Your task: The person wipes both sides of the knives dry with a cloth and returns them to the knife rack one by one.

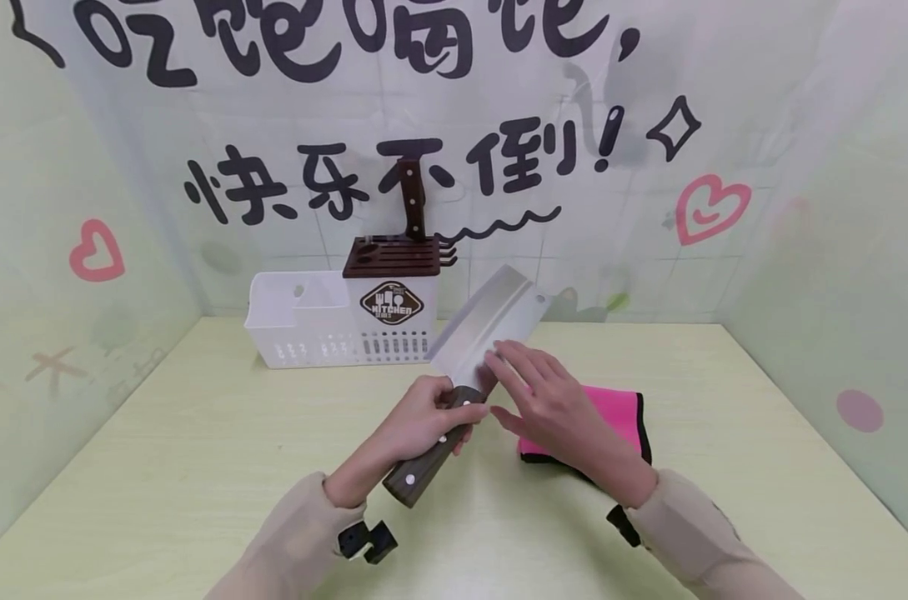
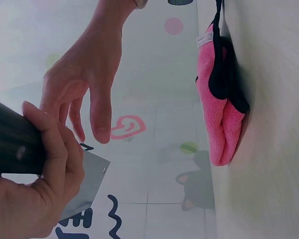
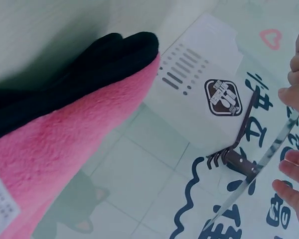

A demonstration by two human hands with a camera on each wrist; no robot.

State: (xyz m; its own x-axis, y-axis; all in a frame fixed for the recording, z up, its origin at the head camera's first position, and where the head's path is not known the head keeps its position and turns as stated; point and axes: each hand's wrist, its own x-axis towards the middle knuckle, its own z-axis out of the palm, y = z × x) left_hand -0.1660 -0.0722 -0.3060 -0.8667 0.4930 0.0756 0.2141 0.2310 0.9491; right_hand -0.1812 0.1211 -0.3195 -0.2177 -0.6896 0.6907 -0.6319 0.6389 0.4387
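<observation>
A cleaver (image 1: 491, 312) with a broad metal blade and a dark wooden handle is held up over the table, blade tilted away to the upper right. My left hand (image 1: 428, 421) grips it by the handle, fingers curled round the wood and thumb across it. Over the lower part of the blade my right hand (image 1: 549, 406) lies with fingers extended; whether the fingertips press on the metal I cannot tell. In the left wrist view the handle (image 2: 15, 142) fills the left side, and the right hand (image 2: 82, 74) hangs beside it.
A folded pink cloth (image 1: 624, 410) with black edging lies on the table beneath the right forearm. Against the back wall stands a white knife holder (image 1: 303, 329) with a dark slotted top (image 1: 393, 260); a brown-handled knife (image 1: 412, 200) stands in it.
</observation>
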